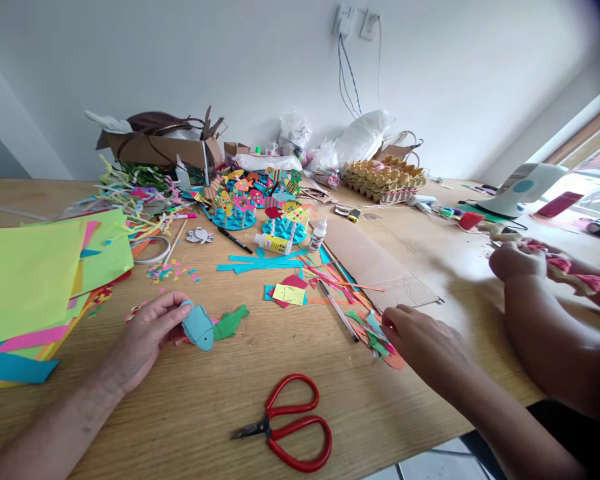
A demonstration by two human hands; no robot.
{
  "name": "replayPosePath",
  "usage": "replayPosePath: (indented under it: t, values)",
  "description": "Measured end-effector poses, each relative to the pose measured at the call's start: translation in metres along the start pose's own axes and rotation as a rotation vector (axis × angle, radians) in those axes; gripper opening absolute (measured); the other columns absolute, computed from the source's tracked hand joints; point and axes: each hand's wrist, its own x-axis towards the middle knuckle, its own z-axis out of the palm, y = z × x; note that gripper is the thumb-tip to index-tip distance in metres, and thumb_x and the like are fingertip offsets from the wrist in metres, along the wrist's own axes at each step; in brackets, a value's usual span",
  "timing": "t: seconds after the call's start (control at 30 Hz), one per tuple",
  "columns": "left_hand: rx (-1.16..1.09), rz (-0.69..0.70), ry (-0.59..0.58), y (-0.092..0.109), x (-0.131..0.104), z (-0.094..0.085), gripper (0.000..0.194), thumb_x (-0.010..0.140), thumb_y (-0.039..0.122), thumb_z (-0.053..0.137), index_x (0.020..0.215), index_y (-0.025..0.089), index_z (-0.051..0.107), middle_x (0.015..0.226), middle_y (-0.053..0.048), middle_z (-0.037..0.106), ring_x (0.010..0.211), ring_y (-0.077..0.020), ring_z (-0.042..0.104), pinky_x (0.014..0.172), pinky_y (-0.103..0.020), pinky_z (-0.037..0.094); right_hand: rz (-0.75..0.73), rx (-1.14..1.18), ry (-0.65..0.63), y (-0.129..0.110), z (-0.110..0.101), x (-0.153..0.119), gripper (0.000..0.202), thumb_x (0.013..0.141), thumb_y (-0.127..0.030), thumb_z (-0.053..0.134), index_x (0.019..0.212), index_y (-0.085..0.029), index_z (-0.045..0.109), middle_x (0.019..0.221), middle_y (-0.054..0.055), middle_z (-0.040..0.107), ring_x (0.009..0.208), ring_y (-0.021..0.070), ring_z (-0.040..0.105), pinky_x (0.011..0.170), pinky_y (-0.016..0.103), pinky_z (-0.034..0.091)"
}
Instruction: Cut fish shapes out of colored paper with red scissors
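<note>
Between the thumb and fingers of my left hand [155, 327] is a blue paper fish [200, 327] with a drawn eye and lines. A green paper fish [231, 323] lies just right of it. My right hand [425, 337] is over the right edge of a pile of paper scraps [375, 333]; its fingertips are partly hidden, and whether they hold anything does not show. Red-handled scissors [290, 423] lie near the front edge, blades pointing left. A yellow piece with a drawn fish [289, 294] rests on red and blue paper in the middle.
Coloured sheets [30, 280] are stacked at left. A pen [339, 311], cardboard [375, 260], glue bottles [319, 235] and decorated fish stands [233, 212] lie farther back. At right, another person's arms [540, 320] reach over the table, near a white device [520, 190].
</note>
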Motion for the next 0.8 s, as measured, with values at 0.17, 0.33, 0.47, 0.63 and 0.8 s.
replayPosePath:
  t: [0.17,0.33,0.47,0.63,0.8]
  values:
    - [0.079,0.039,0.049,-0.003,0.002,0.004,0.022,0.064,0.032,0.069,0.078,0.021,0.056,0.056,0.006,0.057,0.048,-0.0103,0.049,0.041,-0.018,0.037,-0.416,0.194,-0.068,-0.045,-0.009,-0.026,0.013,0.085,-0.013,0.048,0.079,-0.018,0.059,0.081,0.004,0.065,0.072,0.0182,0.062,0.059,0.025,0.038]
    - [0.103,0.075,0.015,-0.007,0.001,0.015,0.025,0.066,0.029,0.065,0.088,0.021,0.057,0.063,0.004,0.060,0.053,-0.0124,0.054,0.045,-0.020,0.042,-0.699,0.265,-0.093,-0.092,-0.012,-0.038,0.011,0.084,-0.014,0.050,0.080,-0.018,0.059,0.084,0.003,0.065,0.066,0.0172,0.063,0.054,0.024,0.038]
    - [0.106,0.033,0.000,-0.006,0.000,0.021,0.016,0.065,0.028,0.065,0.074,0.019,0.056,0.061,0.004,0.060,0.054,-0.0136,0.057,0.051,-0.024,0.047,-0.728,0.381,-0.024,-0.129,-0.018,-0.031,0.012,0.084,-0.024,0.056,0.095,-0.019,0.056,0.093,0.005,0.065,0.079,0.0218,0.065,0.060,0.027,0.044]
    - [0.110,0.034,-0.019,-0.007,-0.001,0.023,0.016,0.064,0.028,0.065,0.069,0.019,0.053,0.062,0.005,0.057,0.057,-0.0135,0.057,0.055,-0.026,0.050,-0.652,0.335,0.141,-0.170,-0.016,-0.006,0.018,0.082,-0.023,0.056,0.099,-0.018,0.052,0.094,0.008,0.063,0.068,0.0233,0.064,0.051,0.028,0.041]
    - [0.135,0.046,-0.036,-0.009,-0.003,0.021,0.015,0.070,0.031,0.059,0.072,0.019,0.052,0.065,0.005,0.056,0.060,-0.0127,0.056,0.058,-0.027,0.051,-0.696,0.403,0.144,-0.180,-0.007,0.024,0.017,0.081,-0.017,0.054,0.098,-0.016,0.051,0.090,0.007,0.065,0.077,0.0192,0.063,0.058,0.024,0.040]
